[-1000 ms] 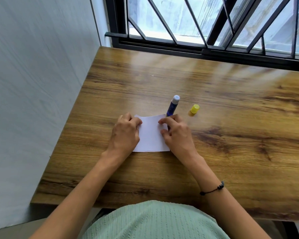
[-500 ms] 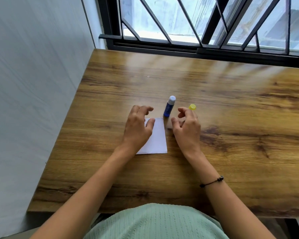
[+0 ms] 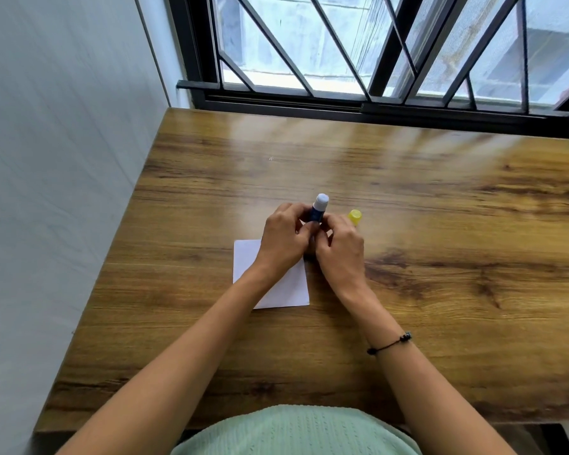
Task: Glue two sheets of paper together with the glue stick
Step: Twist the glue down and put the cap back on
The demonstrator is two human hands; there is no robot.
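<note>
Head view, wooden table under a barred window. Both hands meet near table centre around the glue stick: blue body, whitish uncapped tip pointing toward 12 o'clock. Left hand has fingers curled round the blue body from the 9 o'clock side; right hand has thumb and fingers pinching the lower part of the stick from the 3 o'clock side. The bottom end of the stick is hidden between the two hands, so whether it touches the table cannot be told. Yellow cap sits on the table just beside the right hand's knuckles, at about 2 o'clock from them, apart from the stick. White paper lies flat on the table at 6 o'clock from the stick, partly covered by the left hand and wrist; one sheet or two stacked cannot be told. Black cord bracelet on the right wrist.
</note>
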